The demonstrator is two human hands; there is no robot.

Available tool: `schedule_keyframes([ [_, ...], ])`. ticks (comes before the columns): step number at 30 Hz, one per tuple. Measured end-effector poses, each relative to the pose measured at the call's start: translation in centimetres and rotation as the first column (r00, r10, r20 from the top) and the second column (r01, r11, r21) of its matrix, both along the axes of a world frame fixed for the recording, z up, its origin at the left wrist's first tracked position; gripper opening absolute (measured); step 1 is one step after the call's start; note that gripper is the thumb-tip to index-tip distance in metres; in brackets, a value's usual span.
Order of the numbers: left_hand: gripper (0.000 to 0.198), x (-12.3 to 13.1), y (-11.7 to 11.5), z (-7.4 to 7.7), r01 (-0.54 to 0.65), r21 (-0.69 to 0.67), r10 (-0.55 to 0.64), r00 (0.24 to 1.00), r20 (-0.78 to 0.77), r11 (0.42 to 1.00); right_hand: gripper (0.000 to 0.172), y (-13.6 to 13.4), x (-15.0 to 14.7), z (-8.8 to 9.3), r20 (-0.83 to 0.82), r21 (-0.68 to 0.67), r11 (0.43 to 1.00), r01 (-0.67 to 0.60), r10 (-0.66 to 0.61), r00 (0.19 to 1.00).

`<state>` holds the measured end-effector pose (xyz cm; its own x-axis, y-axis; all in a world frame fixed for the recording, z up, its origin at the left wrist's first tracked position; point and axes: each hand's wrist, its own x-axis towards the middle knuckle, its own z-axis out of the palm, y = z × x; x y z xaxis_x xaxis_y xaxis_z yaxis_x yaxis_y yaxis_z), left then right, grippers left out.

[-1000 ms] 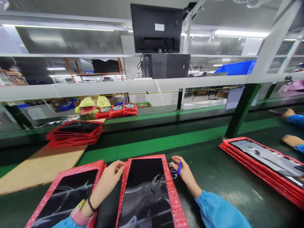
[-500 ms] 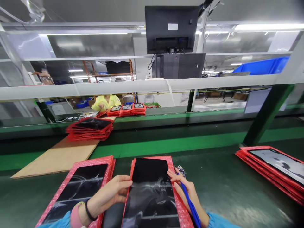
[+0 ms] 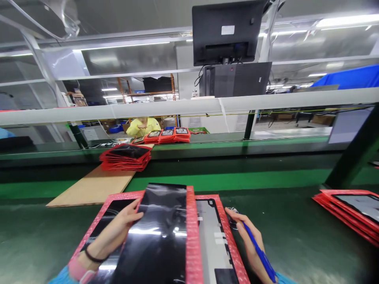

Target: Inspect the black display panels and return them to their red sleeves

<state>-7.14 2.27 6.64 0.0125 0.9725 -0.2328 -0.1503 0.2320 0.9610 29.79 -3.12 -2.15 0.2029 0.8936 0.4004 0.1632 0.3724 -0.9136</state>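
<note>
My left hand (image 3: 122, 225) grips the left edge of a glossy black screen panel (image 3: 160, 228) backed by red bubble wrap. The panel is tilted and partly covers a second black panel (image 3: 114, 207) on red bubble wrap to the left. To its right lies a grey panel (image 3: 211, 236) with black edging, also on red bubble wrap. My right hand (image 3: 248, 236) is beside that grey panel's right edge, closed around a slim blue pen-like tool (image 3: 260, 254). Small silvery items (image 3: 233, 221) lie by my right fingertips, too small to name.
A stack of red-wrapped panels (image 3: 126, 157) sits on a wooden board (image 3: 89, 189) at the back left. Another stack (image 3: 352, 213) lies at the right, near a dark green post (image 3: 352, 154). Across the bench, a person in yellow (image 3: 143, 126) is behind more stacks (image 3: 167, 136).
My left hand has lifted the black screen panel and shifted it left, uncovering the grey panel beneath. My right hand has come off the panel, keeping the blue tool. The view has turned slightly left.
</note>
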Motion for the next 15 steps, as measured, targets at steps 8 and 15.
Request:
schedule_keyframes([
  [8, 0.088, -11.3, 0.2, -1.2, -0.103, -0.067, 0.101, 0.994, -0.033, 0.992, 0.027, 0.0, -0.3, 0.0, -0.113, -0.051, 0.999, -0.010, 0.004, 0.994],
  [15, 0.049, -13.8, 2.2, -2.1, -0.187, 0.014, 0.186, 0.956, -0.227, 0.982, 0.042, 0.0, -0.2, 0.5, -0.192, -0.098, 0.994, -0.038, 0.018, 0.981],
])
